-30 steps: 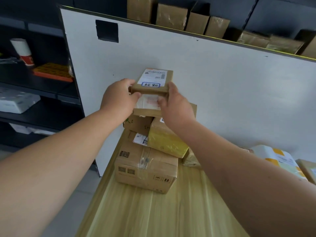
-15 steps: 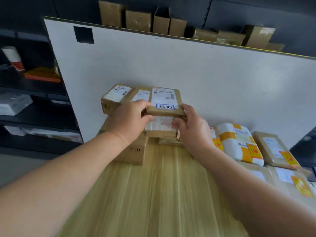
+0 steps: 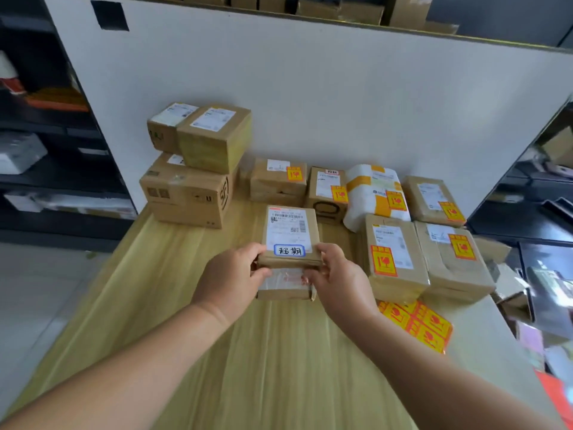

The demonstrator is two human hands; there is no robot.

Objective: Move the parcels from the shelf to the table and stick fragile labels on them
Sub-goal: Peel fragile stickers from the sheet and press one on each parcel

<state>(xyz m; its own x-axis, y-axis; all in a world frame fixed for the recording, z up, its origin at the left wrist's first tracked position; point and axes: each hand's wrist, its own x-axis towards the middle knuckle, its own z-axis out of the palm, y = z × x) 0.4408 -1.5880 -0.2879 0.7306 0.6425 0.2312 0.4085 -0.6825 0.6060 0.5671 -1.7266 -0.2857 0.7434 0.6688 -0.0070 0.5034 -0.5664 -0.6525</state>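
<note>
Fingers (image 3: pixel 255 252) of our left hand (image 3: pixel 231 279) and right hand (image 3: pixel 338 282) curl tight, low over the smooth pale-wood table (image 3: pixel 248 352), around two stacked flat cardboard parcels (image 3: pixel 291 234) at frame centre. We judge this the setting-down step; next we must release them and peel from the glossy yellow-red label sheet (image 3: pixel 418 325), lower right.

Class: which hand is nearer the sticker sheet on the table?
Right. The right hand sits just left of the sticker sheet; the left hand is farther left, past the parcels.
</note>
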